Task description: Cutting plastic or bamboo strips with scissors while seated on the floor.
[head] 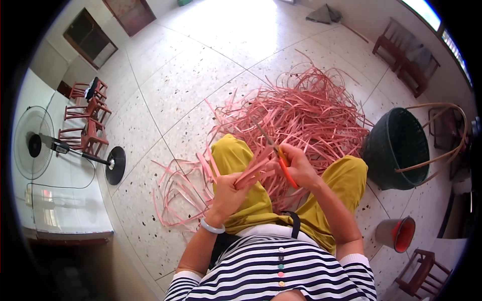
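Note:
My left hand (228, 195) is closed around a bundle of flat pink strips (251, 172), held over my lap. In my right hand (303, 169) are scissors with orange-red handles (286, 174), their blades directed away from me and leftward. The fingers of that hand are close to the free ends of the bundle; whether they also pinch some strips I cannot tell. A large tangled heap of similar pink strips (305, 109) lies on the floor before and between my knees. More loose strips (177, 188) spread out beside my left leg.
A dark green basket (380, 150) with a tall looped handle stands by my right knee, near a small bucket (386, 233) with a red inside. A wooden stool (421, 269) is at lower right. At left are a pedestal fan (115, 165) and several red wooden chairs (90, 133).

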A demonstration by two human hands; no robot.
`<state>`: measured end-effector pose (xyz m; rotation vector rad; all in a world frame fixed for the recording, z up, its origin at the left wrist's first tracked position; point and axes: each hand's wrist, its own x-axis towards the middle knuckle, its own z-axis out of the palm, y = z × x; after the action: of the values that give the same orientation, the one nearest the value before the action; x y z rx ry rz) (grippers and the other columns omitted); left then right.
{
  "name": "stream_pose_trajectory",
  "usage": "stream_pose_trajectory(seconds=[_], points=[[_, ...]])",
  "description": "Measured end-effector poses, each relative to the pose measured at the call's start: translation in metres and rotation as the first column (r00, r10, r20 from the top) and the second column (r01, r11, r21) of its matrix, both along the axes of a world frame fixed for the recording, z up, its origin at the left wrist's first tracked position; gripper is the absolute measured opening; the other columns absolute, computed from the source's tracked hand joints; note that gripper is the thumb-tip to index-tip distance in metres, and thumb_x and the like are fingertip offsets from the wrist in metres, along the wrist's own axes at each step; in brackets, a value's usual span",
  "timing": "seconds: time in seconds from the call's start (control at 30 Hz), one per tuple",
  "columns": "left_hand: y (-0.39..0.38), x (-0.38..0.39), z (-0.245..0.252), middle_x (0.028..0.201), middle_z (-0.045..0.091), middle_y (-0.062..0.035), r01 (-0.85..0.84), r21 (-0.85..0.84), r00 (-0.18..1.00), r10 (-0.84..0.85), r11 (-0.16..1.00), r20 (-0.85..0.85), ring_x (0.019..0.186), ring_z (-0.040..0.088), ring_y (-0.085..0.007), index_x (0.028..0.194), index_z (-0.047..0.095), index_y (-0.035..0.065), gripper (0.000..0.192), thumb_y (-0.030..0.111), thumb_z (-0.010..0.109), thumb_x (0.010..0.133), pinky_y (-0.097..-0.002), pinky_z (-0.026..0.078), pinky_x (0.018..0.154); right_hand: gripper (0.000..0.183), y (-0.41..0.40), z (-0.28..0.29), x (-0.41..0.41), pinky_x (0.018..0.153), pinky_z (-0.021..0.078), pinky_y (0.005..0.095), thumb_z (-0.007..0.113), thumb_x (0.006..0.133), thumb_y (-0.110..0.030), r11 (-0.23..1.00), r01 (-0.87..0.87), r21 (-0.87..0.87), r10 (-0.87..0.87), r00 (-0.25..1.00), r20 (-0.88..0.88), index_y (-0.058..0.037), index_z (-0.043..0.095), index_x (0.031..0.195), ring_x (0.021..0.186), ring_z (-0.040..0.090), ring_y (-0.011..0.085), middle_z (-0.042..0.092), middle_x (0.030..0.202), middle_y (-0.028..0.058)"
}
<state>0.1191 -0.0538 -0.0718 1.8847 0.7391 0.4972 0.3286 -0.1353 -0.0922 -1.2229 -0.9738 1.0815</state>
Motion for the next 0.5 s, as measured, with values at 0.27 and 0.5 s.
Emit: stream_pose_trajectory(seconds=[0.27,0.5], points=[[0.024,-0.001,-0.002,0.058,0.049,0.0077,-0.337,-0.325,0.894,0.409,0.884,0.186,0.047,0.038,0.0003,0.091,0.070,0.0011,0.015,0.016,0.068,0.087,-0.0178,0.026,0.042,0.027,-0.055,0.006,0.001,0.054,0.0378,0.0203,0.072,0.084,-0.018,0.797,0.562,0.220,-0.586,0.635,0.503,-0.0061,0.048,0.087,0.061,0.046,0.0043,0.048,0.071,-0.0039],[0.021,0.006,0.011,0.058,0.048,0.0070,-0.287,-0.481,0.900,0.405,0.829,0.162,0.043,0.036,0.0002,0.090,0.070,0.0018,0.014,0.016,0.067,0.088,-0.0171,0.023,0.039,0.033,-0.070,-0.002,-0.047,0.049,0.0297,0.0203,0.045,0.098,-0.040,0.946,-0.172,-0.276,0.051,0.917,-0.397,-0.0089,0.043,0.088,0.056,0.036,0.0055,0.041,0.069,-0.0033]])
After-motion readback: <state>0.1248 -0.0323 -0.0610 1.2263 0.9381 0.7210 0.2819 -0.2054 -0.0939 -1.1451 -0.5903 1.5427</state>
